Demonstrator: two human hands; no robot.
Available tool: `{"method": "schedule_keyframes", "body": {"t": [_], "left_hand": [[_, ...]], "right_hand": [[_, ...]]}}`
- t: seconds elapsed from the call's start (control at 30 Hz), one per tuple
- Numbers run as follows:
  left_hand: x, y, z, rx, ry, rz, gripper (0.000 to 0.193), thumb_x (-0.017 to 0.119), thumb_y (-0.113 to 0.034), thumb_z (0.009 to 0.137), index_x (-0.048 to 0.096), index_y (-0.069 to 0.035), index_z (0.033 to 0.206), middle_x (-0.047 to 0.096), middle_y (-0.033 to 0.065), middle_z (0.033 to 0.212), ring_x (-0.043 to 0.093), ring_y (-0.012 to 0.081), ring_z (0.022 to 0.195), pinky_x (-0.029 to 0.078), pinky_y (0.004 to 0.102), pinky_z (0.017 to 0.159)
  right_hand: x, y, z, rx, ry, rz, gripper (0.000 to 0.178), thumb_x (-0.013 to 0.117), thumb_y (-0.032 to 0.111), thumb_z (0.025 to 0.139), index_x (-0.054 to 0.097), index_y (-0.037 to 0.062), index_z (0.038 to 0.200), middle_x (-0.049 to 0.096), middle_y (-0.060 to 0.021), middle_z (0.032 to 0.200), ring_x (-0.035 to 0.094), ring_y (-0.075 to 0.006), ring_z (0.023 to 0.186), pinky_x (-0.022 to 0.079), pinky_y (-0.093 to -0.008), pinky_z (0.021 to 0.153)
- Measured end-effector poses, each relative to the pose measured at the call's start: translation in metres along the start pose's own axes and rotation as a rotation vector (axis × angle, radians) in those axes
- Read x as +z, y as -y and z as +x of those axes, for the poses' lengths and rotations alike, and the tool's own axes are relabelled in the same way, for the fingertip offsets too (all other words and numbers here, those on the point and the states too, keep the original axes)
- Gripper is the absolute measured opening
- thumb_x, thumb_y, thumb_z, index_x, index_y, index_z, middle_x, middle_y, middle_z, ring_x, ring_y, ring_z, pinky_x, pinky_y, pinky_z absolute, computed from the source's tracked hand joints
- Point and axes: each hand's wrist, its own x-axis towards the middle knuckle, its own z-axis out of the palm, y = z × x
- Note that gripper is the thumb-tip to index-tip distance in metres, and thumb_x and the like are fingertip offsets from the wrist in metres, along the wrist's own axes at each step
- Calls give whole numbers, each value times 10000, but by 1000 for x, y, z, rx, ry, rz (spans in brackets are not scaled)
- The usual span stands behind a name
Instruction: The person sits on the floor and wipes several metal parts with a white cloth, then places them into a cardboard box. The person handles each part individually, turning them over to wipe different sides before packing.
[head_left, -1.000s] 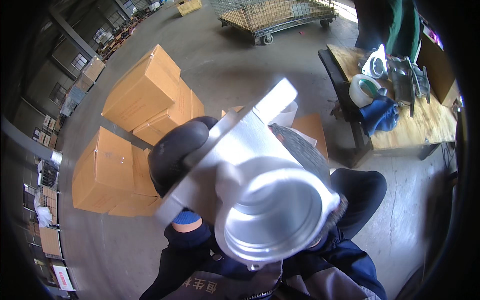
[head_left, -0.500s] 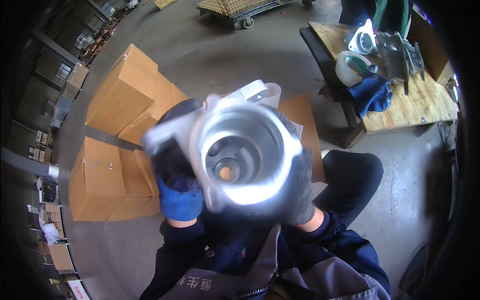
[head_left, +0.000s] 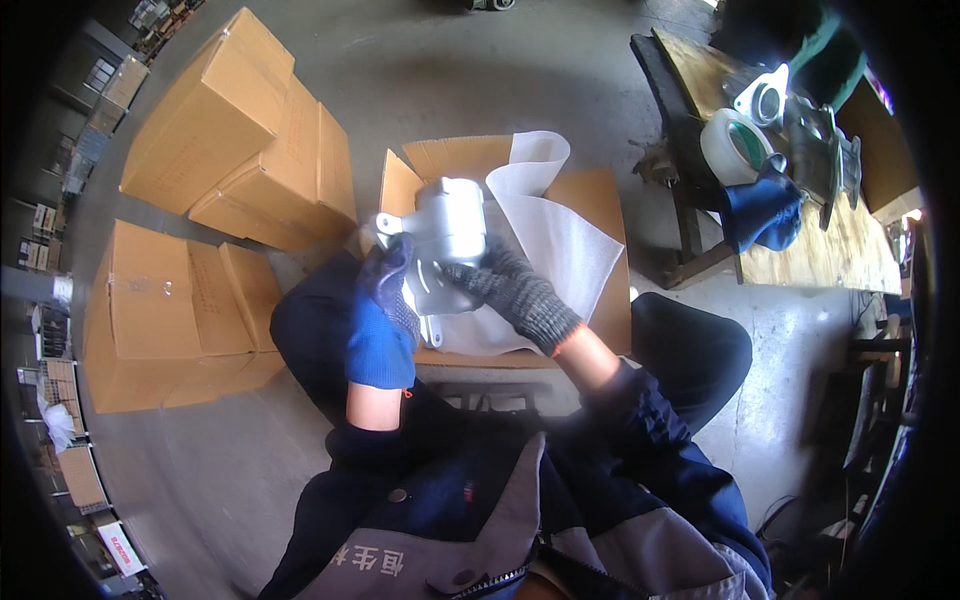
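Between my two gloved hands is a silvery cast metal housing (head_left: 455,222) with a round body and flat lugs, tilted over an open cardboard box (head_left: 465,155). My left hand (head_left: 388,300), in a blue and dark glove, grips its left side by a lug. Around its lower right side curl the fingers of my right hand (head_left: 518,295), in a grey knitted glove. White foam sheet (head_left: 565,245) lines the box and sticks up over its far edge. What lies deeper in the box is hidden by the housing and my hands.
Closed cardboard boxes (head_left: 215,130) are stacked on the left. At the right, a wooden bench (head_left: 820,245) bears a roll of tape (head_left: 735,148), a blue glove (head_left: 762,212) and several metal parts (head_left: 765,98). My knees flank the open box.
The housing has gone down and away from close before me to over the open box. Its wide bore no longer faces me. Both hands have stayed on it.
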Motion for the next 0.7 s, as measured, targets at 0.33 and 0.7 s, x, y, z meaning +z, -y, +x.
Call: {"method": "schedule_keyframes", "body": {"t": [0.33, 0.7], "left_hand": [[-53, 145, 40, -85, -58, 663, 359, 681, -205, 928, 602, -15, 1221, 674, 60, 964, 638, 187, 856, 508, 341, 753], [-55, 46, 52, 665, -361, 619, 401, 472, -19, 1007, 427, 34, 1402, 544, 166, 1342, 549, 234, 1223, 411, 349, 1078]], "right_hand": [[-20, -59, 18, 627, -65, 246, 465, 765, 294, 852, 602, 67, 1223, 655, -82, 1059, 670, -239, 965, 588, -382, 761], [8, -131, 160, 368, -689, -540, 798, 809, 450, 670, 540, -87, 1195, 652, -259, 1123, 660, -370, 1025, 534, -442, 883]]}}
